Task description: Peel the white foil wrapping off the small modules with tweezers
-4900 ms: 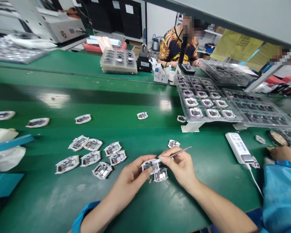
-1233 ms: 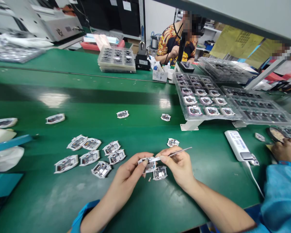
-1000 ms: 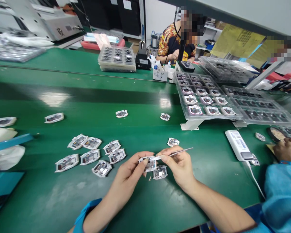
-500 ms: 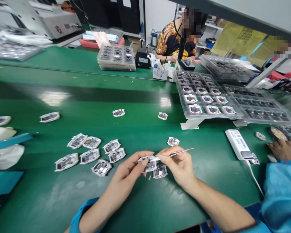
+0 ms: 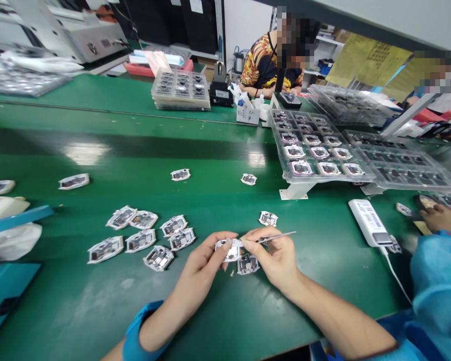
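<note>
My left hand [image 5: 206,258] is closed around the edge of a small white-framed electronic module [image 5: 231,253], its thumb over the front. My right hand [image 5: 272,255] pinches thin metal tweezers [image 5: 280,236], which point away to the right. Its thumb and forefinger tips meet the module's right edge; whether they grip it too is hidden. Just below the held module, a second module [image 5: 248,264] lies on the green table, partly covered. Another module [image 5: 268,218] lies behind my right hand. Left of my hands, several similar modules [image 5: 158,258] sit in a loose group.
A raised clear tray [image 5: 328,179] of modules stands back right. A white device [image 5: 368,223] with a cable lies right, near a co-worker's hand [image 5: 441,219]. A row of modules [image 5: 181,174] lies farther back. Across the table sits another person [image 5: 261,65]. A teal object [image 5: 11,296] is at left.
The held module now shows its face more, and the tweezers have tipped slightly flatter. The back-row modules have shifted a little left. The co-worker's arm at right has moved slightly.
</note>
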{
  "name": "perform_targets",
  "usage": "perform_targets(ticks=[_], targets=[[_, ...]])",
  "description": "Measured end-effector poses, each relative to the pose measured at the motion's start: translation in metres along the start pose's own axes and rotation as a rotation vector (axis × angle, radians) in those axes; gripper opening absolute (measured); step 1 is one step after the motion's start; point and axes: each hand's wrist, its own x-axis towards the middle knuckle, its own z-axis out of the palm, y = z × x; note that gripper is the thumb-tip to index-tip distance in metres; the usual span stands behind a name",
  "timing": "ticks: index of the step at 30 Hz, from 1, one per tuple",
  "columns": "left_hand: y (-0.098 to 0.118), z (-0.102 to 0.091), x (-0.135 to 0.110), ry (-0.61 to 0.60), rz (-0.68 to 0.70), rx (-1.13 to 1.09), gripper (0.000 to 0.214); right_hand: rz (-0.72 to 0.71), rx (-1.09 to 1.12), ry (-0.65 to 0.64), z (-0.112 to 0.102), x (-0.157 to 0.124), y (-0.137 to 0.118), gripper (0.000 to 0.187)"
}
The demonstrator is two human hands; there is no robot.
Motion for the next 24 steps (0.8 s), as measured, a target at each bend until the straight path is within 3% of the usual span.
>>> perform_targets(ticks=[5,10,15,21,24], targets=[[0.0023,-0.0032,-0.003,-0.008,-0.126,-0.179,0.037,0.002,0.071,0.042,-0.0031,0.0051,-0.0025,0.005],[0.003,-0.0043,-0.0045,-0.067,-0.157,-0.299,0.033,0.011,0.069,-0.02,-0.0027,0.005,-0.0012,0.007],[0.0031,-0.003,-0.0054,-0.074,-0.137,-0.284,0.03,-0.018,-0.094,-0.062,-0.0025,0.0017,0.0012,0.005],[0.0032,-0.0018,-0.0057,-0.096,-0.141,-0.246,0.027,0.161,-0.007,-0.098,-0.0039,0.0055,0.0005,0.014],[0.0035,-0.0018,-0.0056,-0.093,-0.138,-0.252,0.025,0.152,-0.016,-0.056,-0.0039,0.0052,-0.0008,0.014]])
